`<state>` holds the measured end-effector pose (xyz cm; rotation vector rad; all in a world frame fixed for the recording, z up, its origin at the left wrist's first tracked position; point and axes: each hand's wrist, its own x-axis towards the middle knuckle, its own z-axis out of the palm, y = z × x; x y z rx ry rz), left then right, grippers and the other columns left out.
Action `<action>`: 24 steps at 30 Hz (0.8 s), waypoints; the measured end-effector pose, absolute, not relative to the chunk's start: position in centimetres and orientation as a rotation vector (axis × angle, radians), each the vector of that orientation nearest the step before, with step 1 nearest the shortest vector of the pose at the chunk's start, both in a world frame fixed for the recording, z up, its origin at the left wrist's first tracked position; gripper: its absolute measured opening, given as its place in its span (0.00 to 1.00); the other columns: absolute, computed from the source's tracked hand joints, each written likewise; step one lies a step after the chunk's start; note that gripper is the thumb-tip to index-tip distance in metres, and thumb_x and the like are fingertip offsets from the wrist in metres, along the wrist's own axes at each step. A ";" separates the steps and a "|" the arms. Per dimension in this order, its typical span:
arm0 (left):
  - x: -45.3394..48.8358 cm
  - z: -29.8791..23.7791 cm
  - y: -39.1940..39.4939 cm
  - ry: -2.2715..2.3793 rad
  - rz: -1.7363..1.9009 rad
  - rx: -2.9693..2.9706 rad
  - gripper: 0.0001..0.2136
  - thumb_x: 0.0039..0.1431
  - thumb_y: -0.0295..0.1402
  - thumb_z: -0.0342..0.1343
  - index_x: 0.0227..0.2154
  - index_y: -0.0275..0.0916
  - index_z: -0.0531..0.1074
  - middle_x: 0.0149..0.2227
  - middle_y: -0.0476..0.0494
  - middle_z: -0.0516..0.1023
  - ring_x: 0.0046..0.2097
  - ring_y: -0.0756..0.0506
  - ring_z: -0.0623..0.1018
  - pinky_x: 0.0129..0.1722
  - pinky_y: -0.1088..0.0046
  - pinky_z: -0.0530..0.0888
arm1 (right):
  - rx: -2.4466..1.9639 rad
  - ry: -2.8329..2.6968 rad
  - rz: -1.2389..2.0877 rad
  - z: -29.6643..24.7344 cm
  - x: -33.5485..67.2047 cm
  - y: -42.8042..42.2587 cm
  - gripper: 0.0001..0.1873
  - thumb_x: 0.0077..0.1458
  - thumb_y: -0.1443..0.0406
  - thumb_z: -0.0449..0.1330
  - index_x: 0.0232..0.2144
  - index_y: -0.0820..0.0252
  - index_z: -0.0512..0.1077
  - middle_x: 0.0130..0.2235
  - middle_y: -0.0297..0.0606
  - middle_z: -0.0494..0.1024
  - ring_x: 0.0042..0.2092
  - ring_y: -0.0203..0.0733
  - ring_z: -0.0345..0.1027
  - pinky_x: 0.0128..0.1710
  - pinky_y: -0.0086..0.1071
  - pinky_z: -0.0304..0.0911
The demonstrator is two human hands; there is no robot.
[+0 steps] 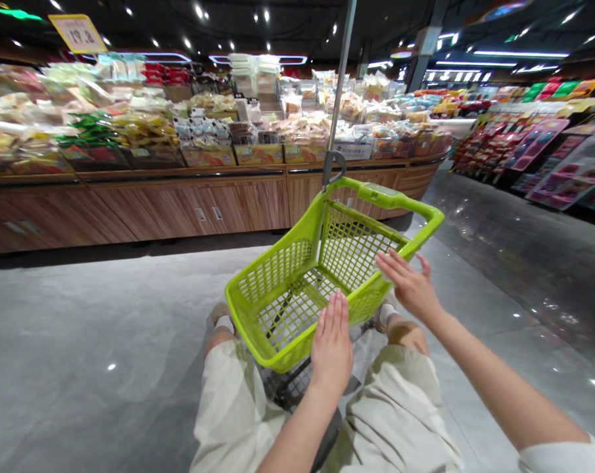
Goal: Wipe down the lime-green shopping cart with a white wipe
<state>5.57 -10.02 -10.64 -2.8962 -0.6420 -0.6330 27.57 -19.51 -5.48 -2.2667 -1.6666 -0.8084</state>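
A lime-green shopping cart (366, 303) with a lattice basket stands in front of me, turned at an angle. Nothing lies inside its basket. My left hand (333, 345) rests at the cart's near side rim, its fingers stretched out and pressed side by side. Further along the same rim, close to the handle end, my right hand (411, 284) is laid with fingers extended and thumb apart. Neither hand is wrapped around the rim. The cart's handle (436, 217) rises beyond my right hand, and a grey pole (340, 85) stands up from its far corner.
A wood-panelled display counter (189, 210) piled with packaged foods runs across behind the cart. A price sign (77, 34) hangs at upper left. Shelves of packets (489, 141) line the right. My legs straddle the cart on the shiny grey floor (104, 328).
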 end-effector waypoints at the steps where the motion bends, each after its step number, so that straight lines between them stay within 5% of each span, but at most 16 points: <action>1: 5.6 -10.6 -10.0 -0.641 -0.636 -2.900 0.37 0.57 0.28 0.50 0.67 0.25 0.42 0.71 0.35 0.41 0.71 0.40 0.46 0.66 0.61 0.58 | -2.301 -1.586 -0.844 -5.0 28.7 -19.8 0.43 0.45 0.79 0.48 0.64 0.52 0.56 0.64 0.37 0.63 0.66 0.43 0.53 0.65 0.52 0.27; 14: 5.8 -10.9 -10.2 -0.685 -0.634 -2.859 0.36 0.59 0.29 0.50 0.67 0.23 0.42 0.70 0.35 0.44 0.71 0.40 0.46 0.67 0.60 0.57 | -2.162 -1.675 -0.579 -8.7 16.7 -17.1 0.42 0.48 0.78 0.47 0.66 0.56 0.52 0.64 0.41 0.63 0.66 0.42 0.54 0.66 0.49 0.24; 24: 5.5 -10.5 -10.3 -0.653 -0.636 -2.914 0.38 0.56 0.28 0.51 0.67 0.25 0.41 0.71 0.36 0.40 0.71 0.40 0.45 0.66 0.61 0.59 | -2.285 -1.615 -0.864 -5.2 28.4 -20.1 0.40 0.50 0.79 0.47 0.65 0.51 0.55 0.64 0.38 0.64 0.65 0.43 0.55 0.65 0.54 0.22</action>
